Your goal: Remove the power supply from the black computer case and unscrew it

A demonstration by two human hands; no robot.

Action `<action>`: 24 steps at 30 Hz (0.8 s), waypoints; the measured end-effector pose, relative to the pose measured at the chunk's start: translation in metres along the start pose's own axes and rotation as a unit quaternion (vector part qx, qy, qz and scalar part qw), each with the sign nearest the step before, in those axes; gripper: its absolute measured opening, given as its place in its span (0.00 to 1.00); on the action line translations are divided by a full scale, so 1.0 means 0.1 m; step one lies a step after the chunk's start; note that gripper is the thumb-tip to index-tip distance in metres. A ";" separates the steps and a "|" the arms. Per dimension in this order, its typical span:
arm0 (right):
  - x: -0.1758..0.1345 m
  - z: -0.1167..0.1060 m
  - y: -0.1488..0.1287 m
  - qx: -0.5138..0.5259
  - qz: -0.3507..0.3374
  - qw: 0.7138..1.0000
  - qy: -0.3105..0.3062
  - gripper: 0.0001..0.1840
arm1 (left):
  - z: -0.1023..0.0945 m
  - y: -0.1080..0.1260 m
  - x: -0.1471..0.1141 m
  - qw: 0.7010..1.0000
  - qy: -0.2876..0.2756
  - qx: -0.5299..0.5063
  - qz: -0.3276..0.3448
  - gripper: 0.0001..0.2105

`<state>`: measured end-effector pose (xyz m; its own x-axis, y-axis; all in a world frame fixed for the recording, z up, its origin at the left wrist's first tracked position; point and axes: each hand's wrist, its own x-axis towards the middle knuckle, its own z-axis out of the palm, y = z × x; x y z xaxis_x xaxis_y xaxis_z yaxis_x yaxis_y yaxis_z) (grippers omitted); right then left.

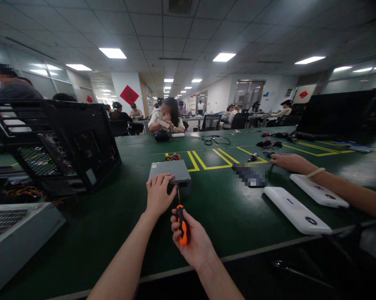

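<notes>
A grey metal computer power supply (170,168) sits on the green table, with coloured cables (174,157) bunched behind it. My left hand (159,193) grips its near left corner, fingers laid over the top and thumb by the front face. In my right hand (192,239) is a screwdriver (182,225) with an orange and black handle. Its shaft points away from me at the power supply's front, close to my left thumb. The tip is too small to make out, so I cannot tell whether it sits in a screw.
An open black computer case (90,146) stands at left, with another grey metal box (16,237) nearer. To the right lie two white devices (295,210), a blurred dark object (250,174) and cables (269,144). Another person's hand (287,161) reaches in there. Someone sits opposite (175,121).
</notes>
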<state>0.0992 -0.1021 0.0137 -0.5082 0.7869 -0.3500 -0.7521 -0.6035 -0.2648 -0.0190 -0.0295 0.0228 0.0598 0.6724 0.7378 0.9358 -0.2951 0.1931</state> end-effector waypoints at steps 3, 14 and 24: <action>0.01 -0.01 0.01 0.005 -0.025 1.000 -0.001 0.14 | 0.00 0.00 0.00 1.000 0.002 0.000 0.001 0.13; 0.00 -0.04 -0.03 0.043 -0.005 0.999 -0.011 0.13 | -0.01 0.01 0.00 1.000 -0.003 0.000 -0.002 0.13; 0.03 -0.07 -0.01 0.020 -0.024 0.999 -0.039 0.07 | -0.01 0.01 0.00 1.000 -0.006 -0.004 -0.004 0.14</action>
<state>0.1012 -0.1006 0.0069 -0.5010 0.8233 -0.2670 -0.7916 -0.5605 -0.2431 -0.0183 -0.0303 0.0241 0.0567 0.6820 0.7291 0.9332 -0.2958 0.2041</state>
